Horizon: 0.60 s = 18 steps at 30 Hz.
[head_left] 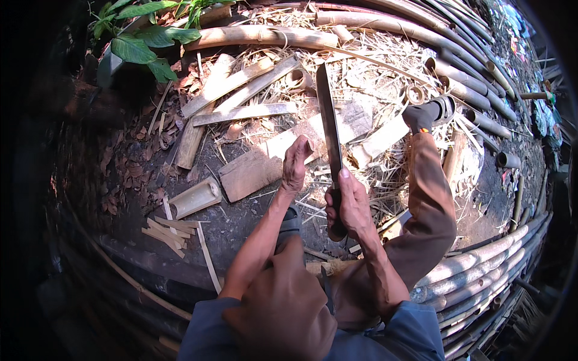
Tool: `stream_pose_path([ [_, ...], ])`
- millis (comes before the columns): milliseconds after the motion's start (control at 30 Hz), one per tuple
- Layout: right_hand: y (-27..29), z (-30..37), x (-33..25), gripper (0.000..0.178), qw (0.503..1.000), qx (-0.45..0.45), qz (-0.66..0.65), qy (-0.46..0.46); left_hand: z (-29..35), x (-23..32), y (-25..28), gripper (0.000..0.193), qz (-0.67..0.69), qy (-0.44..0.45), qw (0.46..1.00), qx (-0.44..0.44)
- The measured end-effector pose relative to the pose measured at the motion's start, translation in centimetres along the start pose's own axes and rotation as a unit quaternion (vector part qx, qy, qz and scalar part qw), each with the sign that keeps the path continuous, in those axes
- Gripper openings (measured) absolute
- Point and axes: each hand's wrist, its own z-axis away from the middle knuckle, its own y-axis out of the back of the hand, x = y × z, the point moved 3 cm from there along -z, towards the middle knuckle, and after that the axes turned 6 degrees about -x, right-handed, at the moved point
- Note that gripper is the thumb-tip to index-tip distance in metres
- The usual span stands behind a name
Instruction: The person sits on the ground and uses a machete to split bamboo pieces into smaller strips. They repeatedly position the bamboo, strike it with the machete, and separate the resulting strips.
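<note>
My right grip (354,204) is clamping the knife (329,114) above the wooden board (247,175); my left grip (295,163) is hovering nearby, its closure unclear. Some bamboo strips (165,235) are lying split; poles (391,24) are seemingly waiting whole.

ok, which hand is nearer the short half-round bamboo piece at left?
Left. The left hand is right of and beyond the half-round bamboo piece, apart from it; the right hand is farther right, gripping the machete.
</note>
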Motion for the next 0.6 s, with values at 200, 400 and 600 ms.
stream_pose_path([
  [200, -1.8, -1.6, 1.5, 0.041, 0.995, -0.064, -0.064, -0.041, 1.6, 0.1, 3.5, 0.048, -0.097, 0.000, 0.994, -0.042],
  [400, -1.1, -1.0, 0.7, 0.045, 0.995, -0.048, -0.076, -0.047, 1.2, -0.2, 1.2, 0.042, -0.032, 0.023, 0.998, -0.053],
  [600, -1.2, -0.8, 0.7, 0.045, 0.993, -0.044, -0.089, -0.061, 1.1, -0.7, 1.4, 0.042, -0.063, 0.010, 0.997, -0.054],
])
